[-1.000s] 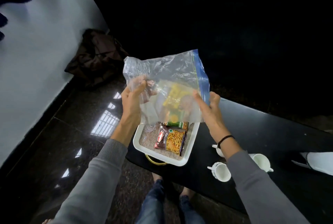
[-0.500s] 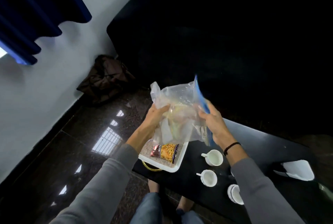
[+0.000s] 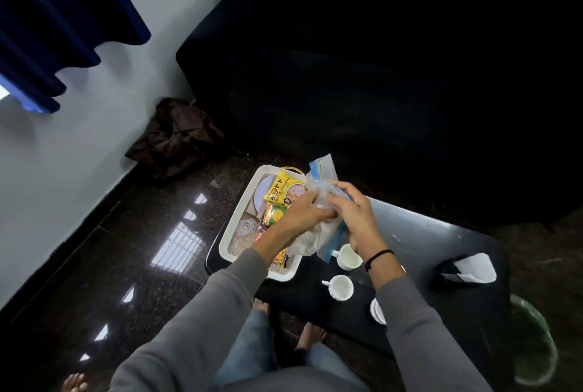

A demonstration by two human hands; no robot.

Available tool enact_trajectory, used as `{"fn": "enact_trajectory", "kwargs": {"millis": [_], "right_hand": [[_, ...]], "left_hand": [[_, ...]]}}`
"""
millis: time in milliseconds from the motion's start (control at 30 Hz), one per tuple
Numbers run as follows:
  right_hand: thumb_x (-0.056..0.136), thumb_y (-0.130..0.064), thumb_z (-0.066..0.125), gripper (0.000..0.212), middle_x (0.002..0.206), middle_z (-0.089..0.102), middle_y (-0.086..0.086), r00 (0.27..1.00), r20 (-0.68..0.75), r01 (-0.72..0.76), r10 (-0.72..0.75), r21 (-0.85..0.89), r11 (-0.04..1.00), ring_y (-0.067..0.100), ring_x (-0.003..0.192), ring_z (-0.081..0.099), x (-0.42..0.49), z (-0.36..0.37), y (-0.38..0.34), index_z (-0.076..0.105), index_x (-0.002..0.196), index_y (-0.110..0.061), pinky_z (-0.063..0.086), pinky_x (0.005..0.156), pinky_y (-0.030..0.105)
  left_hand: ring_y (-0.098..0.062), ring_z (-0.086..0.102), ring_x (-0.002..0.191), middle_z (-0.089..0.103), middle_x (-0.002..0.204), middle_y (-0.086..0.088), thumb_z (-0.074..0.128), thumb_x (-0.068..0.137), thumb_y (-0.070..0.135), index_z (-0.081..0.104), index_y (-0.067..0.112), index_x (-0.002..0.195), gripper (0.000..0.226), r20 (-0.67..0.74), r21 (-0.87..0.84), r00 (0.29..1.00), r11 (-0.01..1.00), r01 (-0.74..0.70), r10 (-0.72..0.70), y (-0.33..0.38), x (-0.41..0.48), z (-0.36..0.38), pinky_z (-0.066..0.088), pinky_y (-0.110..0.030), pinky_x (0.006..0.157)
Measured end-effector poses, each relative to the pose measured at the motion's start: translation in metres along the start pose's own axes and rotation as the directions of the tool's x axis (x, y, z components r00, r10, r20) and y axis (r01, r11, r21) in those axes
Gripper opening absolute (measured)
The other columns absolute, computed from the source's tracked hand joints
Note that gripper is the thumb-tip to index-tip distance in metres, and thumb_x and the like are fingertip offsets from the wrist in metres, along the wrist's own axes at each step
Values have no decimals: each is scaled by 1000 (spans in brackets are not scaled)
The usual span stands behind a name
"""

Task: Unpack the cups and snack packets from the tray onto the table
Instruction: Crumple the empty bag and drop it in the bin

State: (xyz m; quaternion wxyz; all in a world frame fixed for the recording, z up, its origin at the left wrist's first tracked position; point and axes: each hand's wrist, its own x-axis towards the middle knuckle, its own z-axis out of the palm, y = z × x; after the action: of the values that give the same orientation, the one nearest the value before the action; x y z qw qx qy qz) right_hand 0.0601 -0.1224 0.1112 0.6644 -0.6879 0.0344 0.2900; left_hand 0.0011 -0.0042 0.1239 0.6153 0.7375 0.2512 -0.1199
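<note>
A white tray (image 3: 234, 227) sits on the left end of the black table (image 3: 419, 243). In it lie a yellow snack packet (image 3: 282, 191), a green-and-orange packet (image 3: 274, 214), a clear glass (image 3: 244, 228) and a pale plate (image 3: 262, 192). Both my hands grip a crumpled clear zip bag (image 3: 318, 181) with a blue seal, held over the tray's right side. My left hand (image 3: 304, 213) clutches its middle and my right hand (image 3: 355, 218) holds its right edge. Two white cups (image 3: 348, 256) (image 3: 340, 287) stand on the table right of the tray. A third cup (image 3: 377, 311) is half hidden by my right sleeve.
A black napkin holder with a white napkin (image 3: 470, 268) stands at the table's right. A green-rimmed glass bowl (image 3: 533, 347) is at the lower right. A black sofa (image 3: 378, 76) lies beyond the table and a brown bag (image 3: 176, 136) lies by the wall.
The bag has come down from held up in front of me to just over the tray, now crumpled. Yellow and green packets now lie in the tray. My view has tilted upward.
</note>
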Motion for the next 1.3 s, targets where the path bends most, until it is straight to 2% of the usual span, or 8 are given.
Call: {"fn": "enact_trajectory", "kwargs": {"millis": [167, 333, 467, 600, 733, 867, 1200, 1300], "right_hand": [[87, -2, 62, 32, 86, 74, -6, 981, -193, 13, 7, 99, 995, 13, 78, 67, -13, 0, -4, 74, 84, -32, 55, 55, 21], [87, 1, 56, 38, 99, 72, 6, 944, -326, -14, 46, 100, 995, 28, 91, 68, -22, -2, -7, 72, 80, -33, 60, 77, 41], [92, -14, 58, 33, 79, 75, -12, 967, -255, -1, -1, -4, 1000, 16, 77, 70, -40, -2, -8, 73, 81, -41, 59, 59, 25], [90, -27, 56, 17, 91, 77, -3, 993, -120, 21, -23, -17, 1000, 16, 84, 73, -57, 3, -11, 70, 99, -31, 60, 71, 29], [80, -25, 63, 41, 114, 72, 4, 999, -31, 34, -33, 22, 999, 24, 104, 69, -69, -7, -24, 64, 121, -27, 57, 91, 39], [81, -10, 80, 66, 130, 61, 7, 995, -31, 95, -96, -35, 995, 29, 120, 64, -81, -29, -27, 50, 139, -24, 57, 101, 45], [68, -7, 93, 125, 148, 40, -8, 972, -164, 146, -166, -125, 981, 9, 129, 55, -104, -93, -9, 16, 160, -39, 56, 92, 16], [69, -17, 95, 118, 149, 46, -10, 964, -185, 175, -192, -107, 979, 0, 128, 55, -107, -122, -1, 21, 158, -42, 53, 90, 10]], "left_hand": [[-16, 57, 117, 62, 126, 6, 77, 73, 54, 60, 27, 129, 65, -281, 106, 952, 990, -97, 123, -6, -14, 15, 49, -42, 97], [-20, 51, 131, 45, 150, 3, 79, 84, 42, 43, 36, 148, 74, -163, -318, 986, 948, -25, -29, -6, -24, 16, 52, -47, 104], [-17, 66, 115, 59, 140, -2, 78, 85, 47, 52, 42, 139, 61, -164, -419, 986, 904, -83, 14, 2, -21, 20, 61, -37, 91], [-19, 67, 114, 61, 133, 3, 79, 80, 54, 49, 45, 141, 69, -140, -388, 990, 920, -47, -8, 12, -10, 19, 61, -44, 93], [-9, 75, 74, 76, 83, 7, 74, 83, 30, 74, 43, 84, 13, -97, -394, 995, 918, -46, 8, 27, 4, 20, 64, -31, 67], [-6, 69, 53, 71, 76, -4, 69, 85, 17, 68, 17, 86, 2, -99, -384, 994, 923, 12, -54, 43, 17, 34, 52, -21, 47], [-29, 76, 88, 76, 97, -12, 67, 73, 59, 68, 20, 96, 45, 127, -364, 964, 893, 266, -235, 55, 19, 120, 62, -48, 86], [-23, 76, 76, 75, 85, -7, 63, 86, 62, 67, 23, 88, 39, 110, -319, 963, 909, 269, -247, 61, 19, 149, 62, -36, 69]]}}
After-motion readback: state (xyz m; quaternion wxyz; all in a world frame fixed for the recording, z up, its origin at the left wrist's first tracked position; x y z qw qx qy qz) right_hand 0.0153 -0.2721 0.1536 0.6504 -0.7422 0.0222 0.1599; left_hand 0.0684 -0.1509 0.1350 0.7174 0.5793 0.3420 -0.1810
